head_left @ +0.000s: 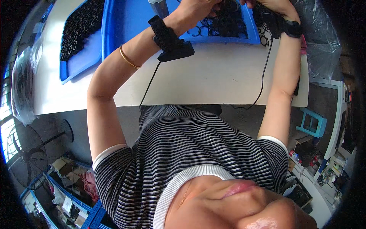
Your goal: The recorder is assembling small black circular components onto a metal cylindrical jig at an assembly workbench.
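My left hand (198, 10) is at the top edge of the view, over a blue tray (124, 26) that holds loose black rings (225, 26). Its visible fingers are curled in. My right hand (276, 5) is across from it, above the tray's right end, with fingertips drawn together. The top edge cuts off both hands, so whatever is between the fingers does not show. A grey tapered cylinder (159, 7) stands in the tray beside my left wrist. Black strapped devices sit on both wrists, each with a cable.
A second blue tray (65, 76) of black rings stands at the left of the white table (213, 76). More black rings (264, 36) lie right of the main tray. Clear plastic sheeting (320, 45), a light-blue stool (312, 123) and a floor fan (32, 152) surround the table.
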A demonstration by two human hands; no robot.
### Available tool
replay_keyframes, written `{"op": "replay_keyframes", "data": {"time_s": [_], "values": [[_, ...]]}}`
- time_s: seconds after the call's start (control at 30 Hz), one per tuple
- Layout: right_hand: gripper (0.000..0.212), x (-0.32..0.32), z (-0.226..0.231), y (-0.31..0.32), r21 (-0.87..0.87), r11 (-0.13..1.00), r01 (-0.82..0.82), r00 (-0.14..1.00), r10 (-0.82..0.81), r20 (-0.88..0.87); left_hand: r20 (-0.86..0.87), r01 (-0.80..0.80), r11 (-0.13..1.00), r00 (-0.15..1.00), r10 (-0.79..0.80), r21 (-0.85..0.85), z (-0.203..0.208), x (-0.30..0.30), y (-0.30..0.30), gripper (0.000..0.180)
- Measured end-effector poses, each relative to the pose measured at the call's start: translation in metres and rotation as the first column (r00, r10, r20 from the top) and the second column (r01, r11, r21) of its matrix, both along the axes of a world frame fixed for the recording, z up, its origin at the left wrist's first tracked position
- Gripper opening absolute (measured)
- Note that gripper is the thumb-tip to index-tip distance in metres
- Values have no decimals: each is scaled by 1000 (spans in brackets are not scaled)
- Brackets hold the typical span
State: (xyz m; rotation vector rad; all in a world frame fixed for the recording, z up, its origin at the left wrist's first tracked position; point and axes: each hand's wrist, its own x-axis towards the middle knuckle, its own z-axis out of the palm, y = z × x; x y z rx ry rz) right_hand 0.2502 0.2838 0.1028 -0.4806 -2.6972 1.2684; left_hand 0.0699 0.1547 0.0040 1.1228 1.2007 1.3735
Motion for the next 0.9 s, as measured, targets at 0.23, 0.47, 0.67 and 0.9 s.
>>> {"op": "replay_keyframes", "data": {"time_s": [0.23, 0.47, 0.67, 0.9], "values": [[21, 5, 2, -2, 13, 999, 47, 998, -47, 42, 19, 11, 1000, 1000, -11, 15, 0, 7, 4, 22], [30, 5, -1, -1, -58, 998, 32, 995, -26, 94, 40, -6, 1000, 999, 6, 11, 2, 8, 6, 23], [20, 3, 1, -6, 17, 998, 56, 996, -57, 72, 114, 73, 996, 990, -79, 54, 8, 4, -3, 15], [14, 8, 6, -6, 24, 996, 91, 995, -92, 28, 237, 113, 991, 963, -128, 78, 0, -3, 6, 13]]}}
